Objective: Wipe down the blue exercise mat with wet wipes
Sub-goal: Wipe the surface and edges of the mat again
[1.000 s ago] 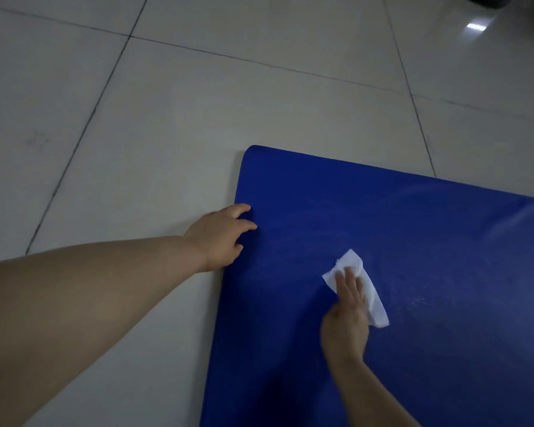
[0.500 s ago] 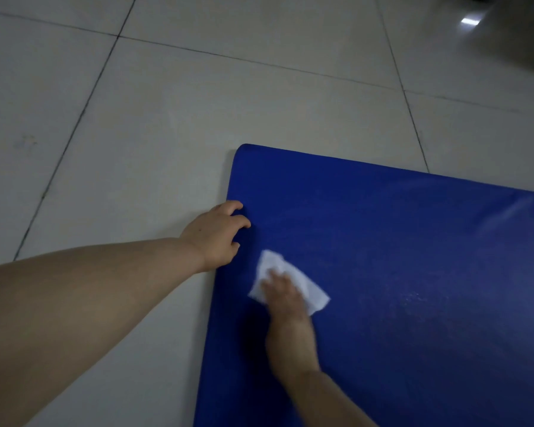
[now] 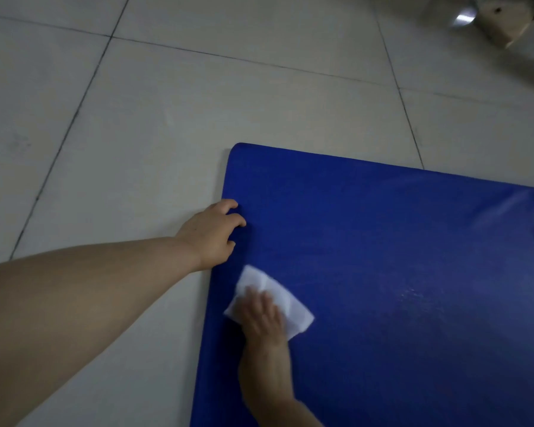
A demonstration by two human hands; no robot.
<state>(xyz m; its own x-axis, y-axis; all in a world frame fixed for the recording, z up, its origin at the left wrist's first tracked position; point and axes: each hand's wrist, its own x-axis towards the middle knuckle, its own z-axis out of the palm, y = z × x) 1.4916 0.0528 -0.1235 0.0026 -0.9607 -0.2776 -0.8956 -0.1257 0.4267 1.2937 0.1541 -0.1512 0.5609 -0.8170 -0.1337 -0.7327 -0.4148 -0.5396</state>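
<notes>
The blue exercise mat (image 3: 383, 257) lies flat on the tiled floor and fills the lower right of the view; its far left corner is rounded. My left hand (image 3: 211, 234) grips the mat's left edge, fingers curled over onto the top. My right hand (image 3: 264, 318) presses a white wet wipe (image 3: 285, 298) flat against the mat close to the left edge, fingers stretched over it. Part of the wipe is hidden under the fingers. A faint wet sheen shows on the mat to the right.
Pale floor tiles (image 3: 136, 118) with dark grout lines surround the mat on the left and far sides. A beige object (image 3: 503, 20), partly cut off, stands at the top right corner beside a bright reflection.
My right hand has swept the wipe leftwards across the mat, from its middle to near the left edge. My left hand has kept its hold on the edge.
</notes>
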